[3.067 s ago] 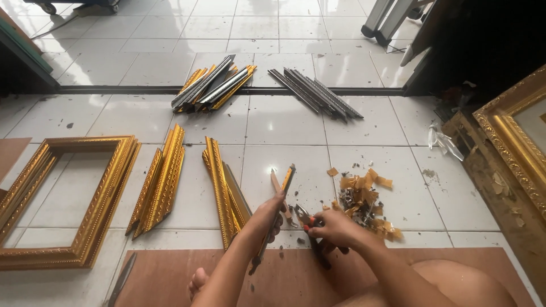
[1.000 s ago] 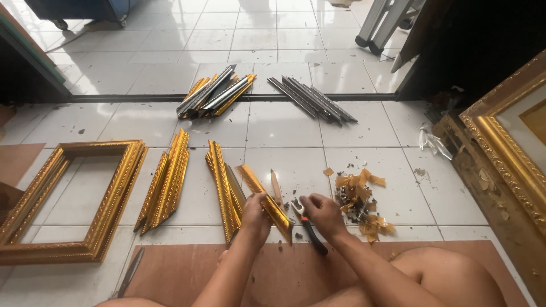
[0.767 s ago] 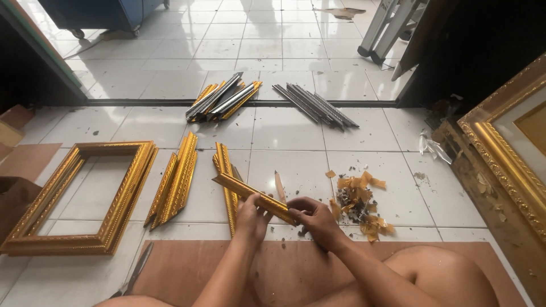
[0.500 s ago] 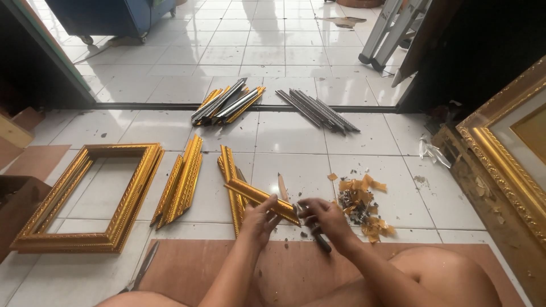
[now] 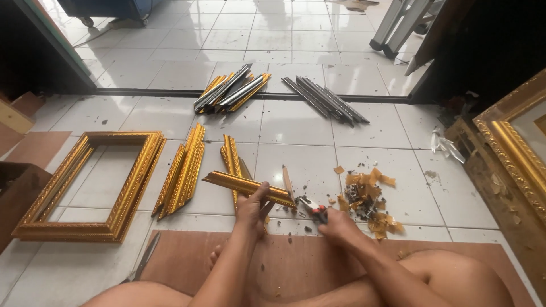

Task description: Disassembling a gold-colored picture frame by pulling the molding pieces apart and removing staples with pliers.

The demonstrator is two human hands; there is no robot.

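Note:
My left hand grips a short gold frame moulding strip, held nearly level just above the white tiled floor. My right hand is closed around a small plier-like tool with a red handle, whose tip meets the right end of the strip. A thin pale stick lies on the tile just behind the tool. My bare legs frame the bottom of the view.
Gold moulding strips lie in two piles. An assembled gold frame rests at left. Bundles of strips and dark strips lie by the threshold. Scrap chips litter the right. A large ornate frame leans at right.
My left hand lifted the gold strip from upright to nearly level across my front. My right hand brought the tool to its right end. The camera tilted up slightly.

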